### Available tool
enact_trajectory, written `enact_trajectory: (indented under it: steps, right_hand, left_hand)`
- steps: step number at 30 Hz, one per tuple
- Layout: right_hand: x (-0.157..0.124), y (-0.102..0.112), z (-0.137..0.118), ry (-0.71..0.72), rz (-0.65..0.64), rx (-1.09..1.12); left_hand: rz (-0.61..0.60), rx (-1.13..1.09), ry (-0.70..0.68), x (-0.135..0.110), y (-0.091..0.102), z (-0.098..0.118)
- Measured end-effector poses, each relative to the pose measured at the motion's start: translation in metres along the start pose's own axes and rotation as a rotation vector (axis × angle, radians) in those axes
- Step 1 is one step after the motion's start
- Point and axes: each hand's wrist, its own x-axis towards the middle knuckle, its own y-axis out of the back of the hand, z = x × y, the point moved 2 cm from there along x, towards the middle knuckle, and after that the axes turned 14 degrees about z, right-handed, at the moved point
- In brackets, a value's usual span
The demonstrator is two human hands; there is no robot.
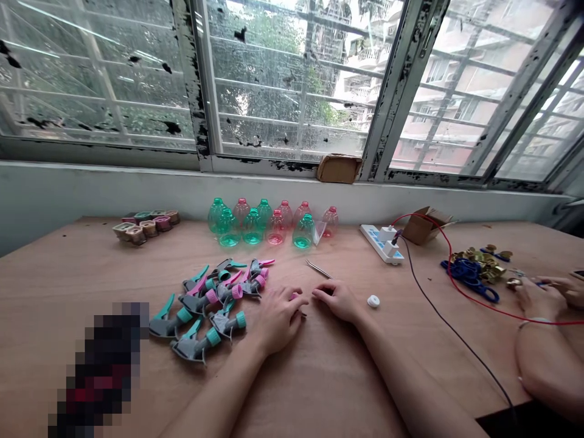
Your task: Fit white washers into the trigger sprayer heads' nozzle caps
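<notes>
My left hand (283,317) rests on the table with its fingers curled over a trigger spray head, mostly hidden; only a pink bit (292,296) and a dark tip show. Close beside it, my right hand (338,299) lies with fingers bent and pressed together; what they hold, if anything, is hidden. Just beyond the right hand lies a pair of metal tweezers (319,269). A small white round part (373,301) sits to the right of that hand. Left of my left hand is a pile of grey trigger spray heads (194,348) with teal or pink levers and collars.
Green bottles (252,228) and pink bottles (275,230) stand by the wall. Small lidded containers (148,228) are back left. A power strip (382,244) and red cable (474,298) lie right. Another person's hands (541,298) work near blue-handled scissors (469,274).
</notes>
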Motion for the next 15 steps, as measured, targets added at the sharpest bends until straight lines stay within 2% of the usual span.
enact_trajectory:
  steps: [2,5,10,13,15]
  right_hand:
    - [0.000,0.000,0.002,0.003,0.007,0.010]
    - [0.000,-0.002,0.002,0.013,0.013,0.020]
    - [0.000,-0.002,-0.002,0.010,0.054,0.030]
    - [0.001,0.015,-0.004,0.001,0.138,0.002]
    - [0.003,0.038,-0.003,-0.030,0.241,-0.005]
  left_hand:
    - [0.004,-0.012,0.002,0.000,-0.001,0.001]
    - [0.027,0.019,0.084,-0.001,-0.004,-0.001]
    - [-0.055,-0.065,0.100,-0.002,-0.005,-0.001]
    - [-0.127,-0.130,0.015,-0.001,-0.003,0.004]
    - [-0.175,-0.151,-0.056,0.000,-0.003,0.007]
